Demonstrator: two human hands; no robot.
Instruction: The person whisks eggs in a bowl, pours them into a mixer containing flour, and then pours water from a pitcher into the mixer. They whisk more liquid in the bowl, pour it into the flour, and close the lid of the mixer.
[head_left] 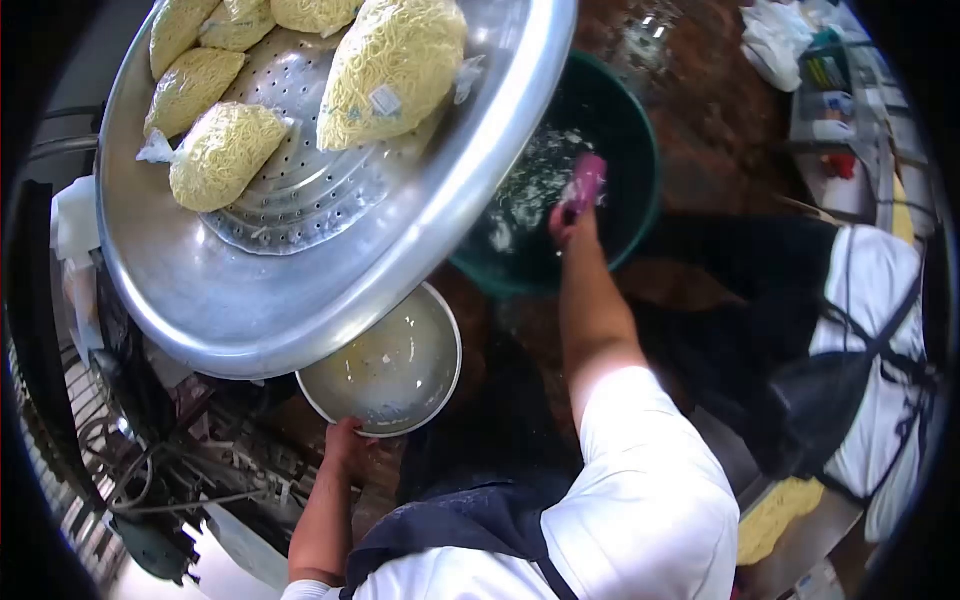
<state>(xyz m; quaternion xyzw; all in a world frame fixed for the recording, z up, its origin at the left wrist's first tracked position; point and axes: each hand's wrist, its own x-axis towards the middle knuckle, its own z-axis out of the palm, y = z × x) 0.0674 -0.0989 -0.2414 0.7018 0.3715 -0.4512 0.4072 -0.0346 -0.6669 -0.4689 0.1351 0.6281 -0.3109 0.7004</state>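
My left hand [345, 440] is closed on the near rim of a pale metal bowl [385, 365], which holds a little cloudy liquid. Over a dark green tub [640, 180] of water, my right hand [572, 215] grips a pink scoop or cup [588, 180]; its exact shape is hard to make out. White flecks or splashes show on the water. The bowl lies partly beneath the edge of a large metal basin.
The large metal basin [150, 300] at upper left holds a perforated plate [300, 225] and several bags of yellow noodles [225, 155]. Another person in a white shirt [875, 270] and dark apron is at the right. Yellow dough or noodles [780, 515] lie at lower right.
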